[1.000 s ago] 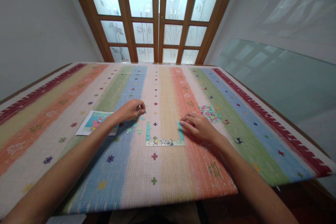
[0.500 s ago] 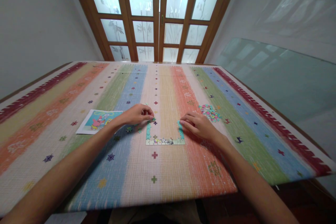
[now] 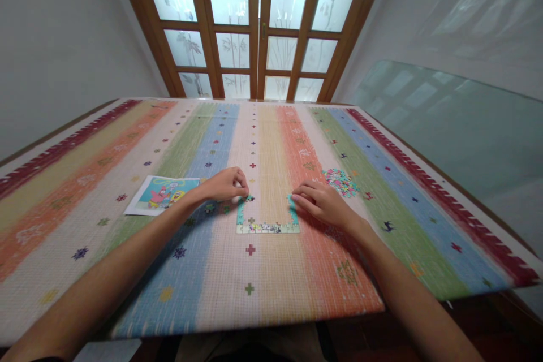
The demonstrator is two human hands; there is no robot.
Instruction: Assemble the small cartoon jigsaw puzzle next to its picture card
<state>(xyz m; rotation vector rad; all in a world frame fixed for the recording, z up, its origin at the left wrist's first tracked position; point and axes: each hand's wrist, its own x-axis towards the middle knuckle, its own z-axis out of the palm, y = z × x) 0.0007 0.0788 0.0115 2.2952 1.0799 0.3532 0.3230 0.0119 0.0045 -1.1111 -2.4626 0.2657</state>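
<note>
A partly joined jigsaw border [image 3: 267, 229] lies on the tablecloth, its bottom row and two short sides forming a U. At the top of the left side, my left hand [image 3: 225, 185] is closed in a pinch on a small teal jigsaw piece [image 3: 247, 198]. My right hand [image 3: 321, 202] rests by the top of the right side, fingers curled and tips on the teal edge piece [image 3: 291, 201] there. Several loose pieces [image 3: 210, 207] lie below my left wrist, partly hidden. Left of them is a printed picture [image 3: 159, 195] of cartoon figures, partly covered by my forearm.
A heap of loose jigsaw pieces [image 3: 340, 182] lies beyond my right hand. The striped tablecloth [image 3: 271, 277] covers the table up to its near edge. Wooden glazed doors [image 3: 257, 28] stand behind the table, and a glass panel [image 3: 449, 130] leans at the right wall.
My left hand has lowered slightly, bringing the pinched piece down against the top of the border's left side. My right hand stays in place.
</note>
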